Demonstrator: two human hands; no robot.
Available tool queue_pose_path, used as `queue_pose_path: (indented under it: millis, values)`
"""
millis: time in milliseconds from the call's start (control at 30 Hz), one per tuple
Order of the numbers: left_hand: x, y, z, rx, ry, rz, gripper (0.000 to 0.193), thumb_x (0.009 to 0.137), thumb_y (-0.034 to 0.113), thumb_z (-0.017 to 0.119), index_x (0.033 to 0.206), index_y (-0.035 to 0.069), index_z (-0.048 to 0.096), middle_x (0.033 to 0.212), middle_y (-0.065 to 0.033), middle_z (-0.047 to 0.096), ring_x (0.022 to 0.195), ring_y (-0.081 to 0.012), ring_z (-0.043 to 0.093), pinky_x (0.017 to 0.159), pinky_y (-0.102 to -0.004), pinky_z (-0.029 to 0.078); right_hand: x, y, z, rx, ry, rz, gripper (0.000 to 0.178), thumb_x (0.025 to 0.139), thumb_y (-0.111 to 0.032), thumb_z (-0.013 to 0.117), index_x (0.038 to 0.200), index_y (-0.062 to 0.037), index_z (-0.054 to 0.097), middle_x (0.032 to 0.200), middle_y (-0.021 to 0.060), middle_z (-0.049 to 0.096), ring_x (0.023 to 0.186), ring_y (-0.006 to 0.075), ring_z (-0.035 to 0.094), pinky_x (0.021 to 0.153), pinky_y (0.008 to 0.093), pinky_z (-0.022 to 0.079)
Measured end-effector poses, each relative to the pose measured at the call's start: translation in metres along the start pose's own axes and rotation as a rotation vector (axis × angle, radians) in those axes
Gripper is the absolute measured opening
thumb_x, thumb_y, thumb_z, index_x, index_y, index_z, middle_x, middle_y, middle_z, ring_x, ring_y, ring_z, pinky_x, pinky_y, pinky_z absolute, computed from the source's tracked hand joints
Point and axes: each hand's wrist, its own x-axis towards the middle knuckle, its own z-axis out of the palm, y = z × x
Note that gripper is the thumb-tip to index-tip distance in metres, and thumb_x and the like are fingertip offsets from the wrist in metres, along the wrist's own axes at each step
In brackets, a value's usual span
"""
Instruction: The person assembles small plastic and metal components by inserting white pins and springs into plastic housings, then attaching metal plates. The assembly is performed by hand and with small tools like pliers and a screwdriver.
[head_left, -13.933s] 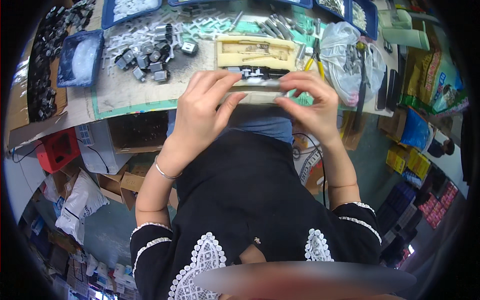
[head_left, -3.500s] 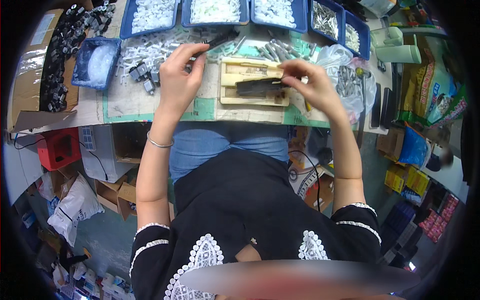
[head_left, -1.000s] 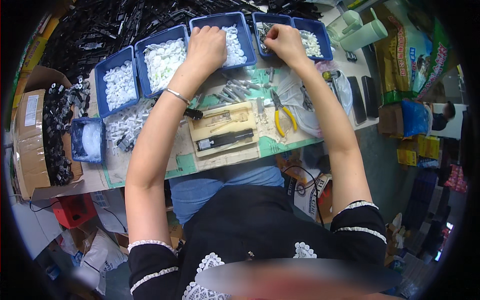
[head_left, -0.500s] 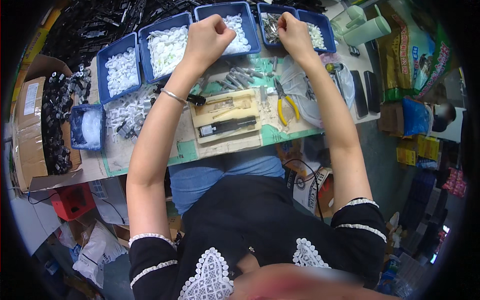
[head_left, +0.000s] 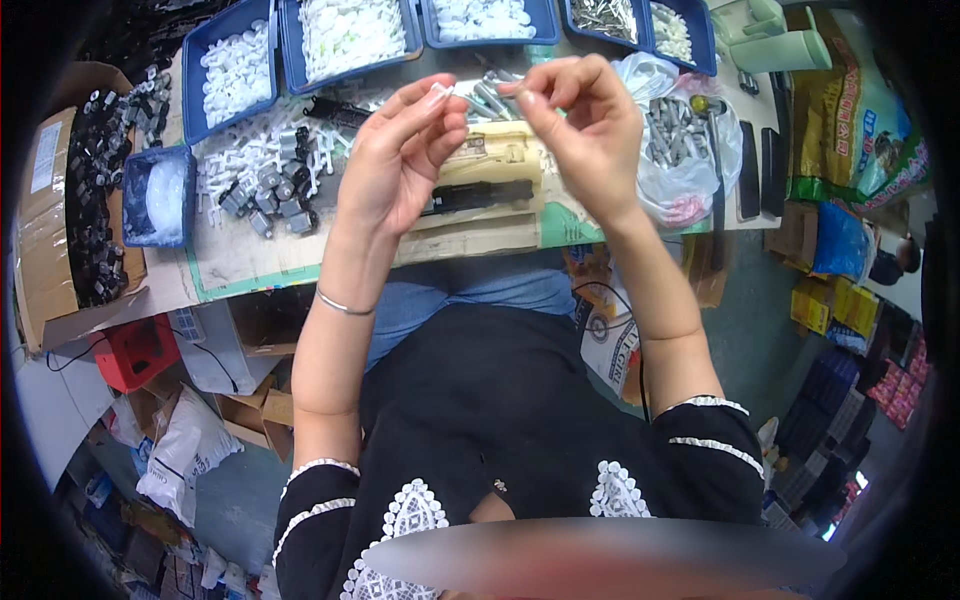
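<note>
My left hand (head_left: 400, 150) pinches a small white plastic part (head_left: 442, 90) between thumb and fingertips, above the table. Facing it, my right hand (head_left: 595, 130) is closed in a pinch on a small thin metal piece (head_left: 508, 90), its far end partly hidden by the fingers. The two small parts are close together but apart. Below them lies a cream-coloured fixture block (head_left: 520, 230) holding a long black part (head_left: 485, 196). Grey metal cylinders (head_left: 488, 100) lie behind the hands.
Blue bins of white parts (head_left: 240, 80) and a bin of metal pieces (head_left: 603, 18) line the back. Grey-black blocks (head_left: 270, 195) lie left, beside a cardboard box (head_left: 45, 220). A plastic bag of grey parts (head_left: 680, 140) and a green cup (head_left: 780, 52) stand right.
Both hands have drawn back from the bins toward me and come nearer each other over the fixture. The left now shows a white part, the right a thin metal piece. The view has shifted.
</note>
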Motion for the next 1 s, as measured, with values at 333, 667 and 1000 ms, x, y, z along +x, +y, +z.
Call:
queue_pose_path:
  millis: [333, 667, 1000]
  values:
    - [-0.032, -0.021, 0.0, -0.214, -0.013, -0.073, 0.02, 0.092, 0.012, 0.053, 0.107, -0.001, 0.057, 0.096, -0.0118, 0.064, 0.081, -0.0153, 0.066, 0.071, -0.0246, 0.057, -0.021, 0.001, 0.029, -0.274, 0.026, -0.264, 0.021, 0.073, 0.007, 0.066, 0.072, -0.0028, 0.048, 0.08, 0.0103, 0.064, 0.066, 0.014, 0.061, 0.058, 0.025, 0.049]
    - [-0.043, -0.031, 0.003, -0.177, 0.032, -0.029, 0.018, 0.091, 0.015, 0.057, 0.104, 0.003, 0.061, 0.093, -0.0071, 0.065, 0.075, -0.0112, 0.063, 0.065, -0.0241, 0.055, -0.025, -0.011, 0.031, -0.441, -0.071, -0.326, 0.019, 0.073, 0.008, 0.065, 0.071, -0.0033, 0.049, 0.079, 0.0101, 0.063, 0.065, 0.0164, 0.061, 0.058, 0.026, 0.049]
    - [-0.067, -0.018, -0.009, 1.633, -0.138, 1.138, 0.02, 0.068, -0.001, 0.07, 0.088, 0.003, 0.067, 0.075, -0.0064, 0.061, 0.062, -0.0175, 0.058, 0.053, -0.0261, 0.045, -0.047, -0.032, 0.018, -0.08, -0.242, 0.588, 0.008, 0.079, -0.001, 0.066, 0.085, 0.0024, 0.061, 0.085, 0.0071, 0.064, 0.084, 0.0135, 0.063, 0.078, 0.0257, 0.049]
